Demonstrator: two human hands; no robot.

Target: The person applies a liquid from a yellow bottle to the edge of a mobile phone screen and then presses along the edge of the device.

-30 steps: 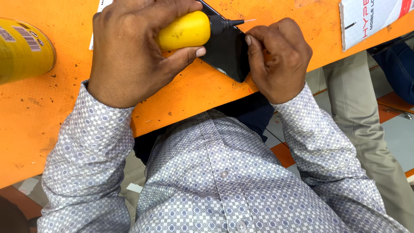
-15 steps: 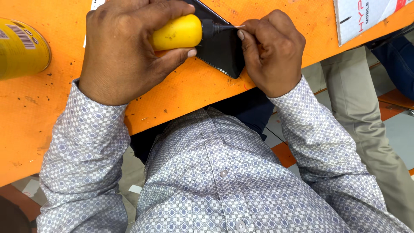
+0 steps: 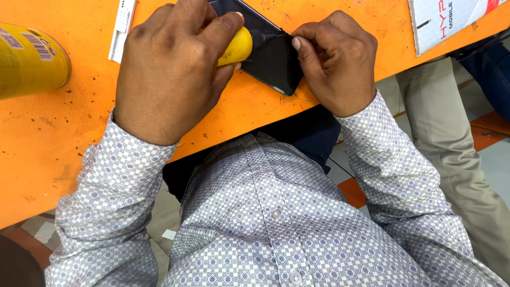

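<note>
1. The left hand (image 3: 170,74) is wrapped around a yellow-handled tool (image 3: 236,47), whose dark tip touches a black phone (image 3: 273,58)
2. The right hand (image 3: 334,61) has its fingers curled, pinching the phone's near edge
3. The phone lies flat on an orange table (image 3: 64,138), between both hands
4. A yellow can (image 3: 29,61) lies far left, a white box (image 3: 451,21) far right

Yellow can (image 3: 29,61), white strip (image 3: 122,29), white box (image 3: 451,21) on orange table (image 3: 64,143)
</note>
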